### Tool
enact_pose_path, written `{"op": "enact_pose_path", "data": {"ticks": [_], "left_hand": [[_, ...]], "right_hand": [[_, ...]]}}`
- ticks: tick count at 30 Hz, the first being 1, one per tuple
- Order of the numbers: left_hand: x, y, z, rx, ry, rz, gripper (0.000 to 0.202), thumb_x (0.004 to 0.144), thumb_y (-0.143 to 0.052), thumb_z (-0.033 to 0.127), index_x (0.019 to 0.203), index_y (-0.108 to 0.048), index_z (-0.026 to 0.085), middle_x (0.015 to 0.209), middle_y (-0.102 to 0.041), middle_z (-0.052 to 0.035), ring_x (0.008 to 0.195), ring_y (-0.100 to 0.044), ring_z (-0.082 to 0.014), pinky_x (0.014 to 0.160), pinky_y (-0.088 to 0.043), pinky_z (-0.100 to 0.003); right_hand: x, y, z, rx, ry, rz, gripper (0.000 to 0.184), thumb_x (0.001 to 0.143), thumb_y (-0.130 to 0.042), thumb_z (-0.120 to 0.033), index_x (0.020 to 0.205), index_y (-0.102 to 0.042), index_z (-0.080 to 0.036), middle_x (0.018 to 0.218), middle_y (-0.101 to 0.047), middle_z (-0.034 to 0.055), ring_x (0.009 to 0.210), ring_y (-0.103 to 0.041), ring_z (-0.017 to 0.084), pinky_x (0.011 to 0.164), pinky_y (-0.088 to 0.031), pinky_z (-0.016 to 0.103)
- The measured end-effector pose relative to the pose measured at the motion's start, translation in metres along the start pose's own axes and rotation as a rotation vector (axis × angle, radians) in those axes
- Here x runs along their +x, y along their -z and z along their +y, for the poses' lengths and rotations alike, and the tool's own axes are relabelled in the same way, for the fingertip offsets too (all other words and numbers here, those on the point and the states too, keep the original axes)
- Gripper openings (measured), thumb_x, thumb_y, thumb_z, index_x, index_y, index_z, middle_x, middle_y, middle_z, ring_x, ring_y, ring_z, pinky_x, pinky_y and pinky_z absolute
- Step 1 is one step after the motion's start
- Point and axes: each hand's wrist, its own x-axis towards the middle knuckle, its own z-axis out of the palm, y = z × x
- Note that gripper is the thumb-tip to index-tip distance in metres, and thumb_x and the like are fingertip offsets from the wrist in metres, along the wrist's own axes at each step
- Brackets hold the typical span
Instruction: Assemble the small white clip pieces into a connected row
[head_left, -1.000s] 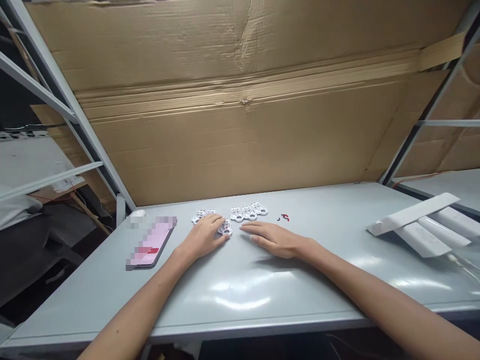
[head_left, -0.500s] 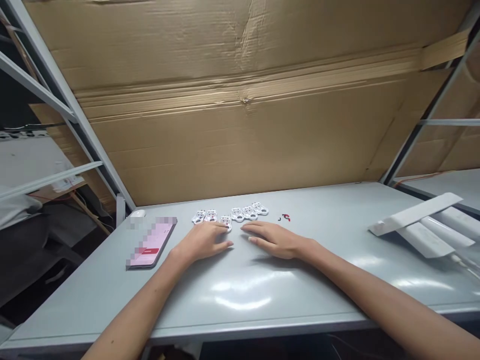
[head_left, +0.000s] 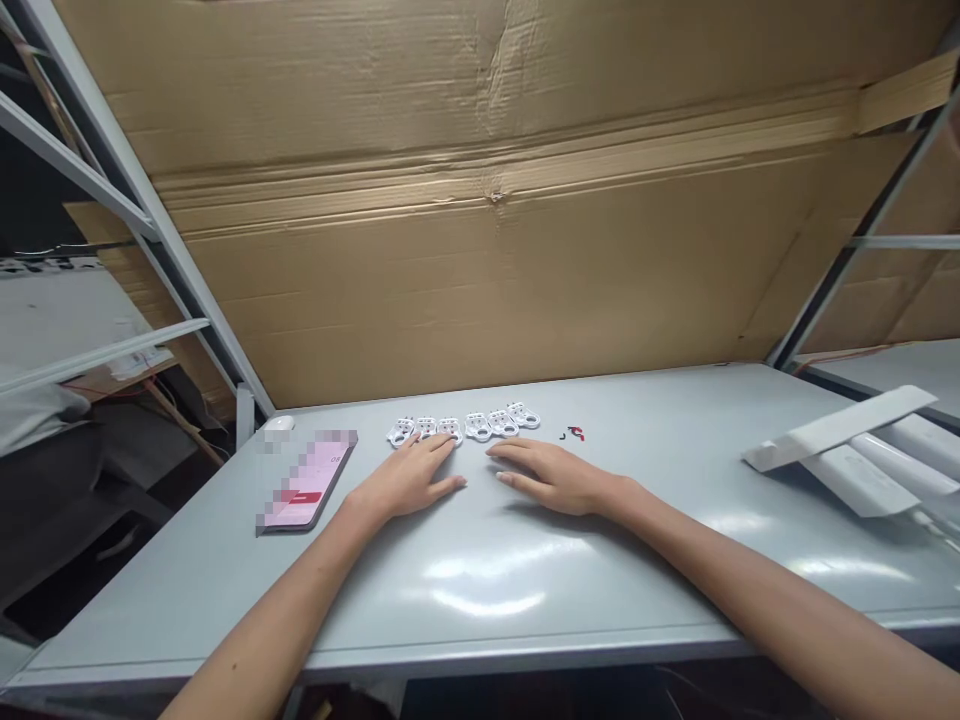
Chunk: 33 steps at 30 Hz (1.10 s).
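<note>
I see a big sheet of brown cardboard (head_left: 480, 310) walling off the back of the work area, creased along its middle. In front of it spreads the glossy grey table (head_left: 600, 600), with a metal post (head_left: 161, 225) slanting up on the left and another metal post (head_left: 832, 270) on the right.

At the table's right side I have several white blocks (head_left: 862, 480) with a flat white bar (head_left: 847, 430) lying across them and a pale cable (head_left: 930, 525) leading off. On the left lies a phone (head_left: 319, 480), its pink screen carrying a red bar and partly pixelated.

The left hand (head_left: 409, 478) is palm down, fingers extended, thumb held apart, pinching nothing; its fingertips overlap the near edges of three white ringed plates (head_left: 425, 424). From my angle I can't tell whether they press on those plates or sit just above. The right hand (head_left: 551, 478) is likewise flat and loosely spread, grasping nothing, its fingertips just short of three more ringed plates (head_left: 502, 416), which run in a slightly slanting row beside the first three.

A small white rounded object (head_left: 280, 424) sits behind the phone. Smallest of all, red pieces (head_left: 576, 433) and a black piece (head_left: 562, 437) lie right of the plates.
</note>
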Motion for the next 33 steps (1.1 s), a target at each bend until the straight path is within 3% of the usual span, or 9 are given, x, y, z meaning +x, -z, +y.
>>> {"op": "enact_pose_path", "data": {"ticks": [9, 14, 17, 20, 27, 33], "left_hand": [[0.002, -0.007, -0.002, 0.016, -0.009, 0.040, 0.056, 0.098, -0.043, 0.049, 0.143, -0.043, 0.015, 0.150, -0.042, -0.0139, 0.135, -0.042, -0.0318, 0.112, -0.031, -0.047], [0.006, -0.013, 0.003, 0.034, -0.090, 0.175, 0.048, 0.099, -0.045, 0.046, 0.136, -0.049, 0.016, 0.145, -0.047, -0.0151, 0.134, -0.044, -0.0314, 0.113, -0.031, -0.048], [0.010, -0.016, 0.011, -0.029, -0.112, 0.174, 0.049, 0.100, -0.042, 0.046, 0.137, -0.049, 0.015, 0.148, -0.045, -0.0151, 0.139, -0.037, -0.0310, 0.116, -0.024, -0.050], [0.012, -0.019, 0.019, -0.106, -0.089, 0.129, 0.051, 0.102, -0.033, 0.047, 0.142, -0.044, 0.016, 0.152, -0.038, -0.0125, 0.146, -0.023, -0.0295, 0.119, -0.014, -0.053], [0.014, -0.022, 0.023, -0.187, -0.068, 0.044, 0.061, 0.102, -0.024, 0.056, 0.152, -0.029, 0.021, 0.159, -0.022, -0.0076, 0.149, -0.005, -0.0268, 0.119, -0.001, -0.055], [0.013, -0.019, 0.026, -0.183, -0.081, 0.045, 0.061, 0.102, -0.025, 0.055, 0.149, -0.037, 0.018, 0.156, -0.031, -0.0092, 0.149, -0.006, -0.0284, 0.119, -0.001, -0.055]], "right_hand": [[0.004, -0.003, 0.019, -0.179, 0.035, 0.196, 0.035, 0.097, -0.046, -0.036, 0.120, -0.065, -0.018, 0.121, -0.065, 0.0148, 0.110, -0.060, 0.028, 0.094, -0.048, 0.043], [-0.002, 0.022, 0.044, -0.299, -0.146, 0.334, 0.028, 0.094, -0.044, -0.025, 0.105, -0.069, -0.019, 0.112, -0.069, 0.0118, 0.103, -0.062, 0.028, 0.089, -0.048, 0.040], [-0.009, 0.039, 0.060, -0.356, -0.355, 0.289, 0.027, 0.091, -0.045, -0.024, 0.097, -0.070, -0.019, 0.108, -0.070, 0.0127, 0.099, -0.062, 0.030, 0.079, -0.048, 0.038], [-0.016, 0.049, 0.072, -0.313, -0.507, 0.137, 0.023, 0.088, -0.048, -0.026, 0.093, -0.070, -0.020, 0.108, -0.070, 0.0123, 0.096, -0.064, 0.029, 0.073, -0.047, 0.035], [-0.026, 0.056, 0.083, -0.192, -0.611, 0.027, 0.024, 0.084, -0.052, -0.029, 0.098, -0.070, -0.024, 0.111, -0.069, 0.0087, 0.096, -0.064, 0.027, 0.073, -0.047, 0.032], [-0.025, 0.054, 0.094, -0.190, -0.620, 0.031, 0.020, 0.083, -0.055, -0.030, 0.095, -0.069, -0.024, 0.112, -0.069, 0.0081, 0.098, -0.064, 0.027, 0.074, -0.047, 0.032]]}}
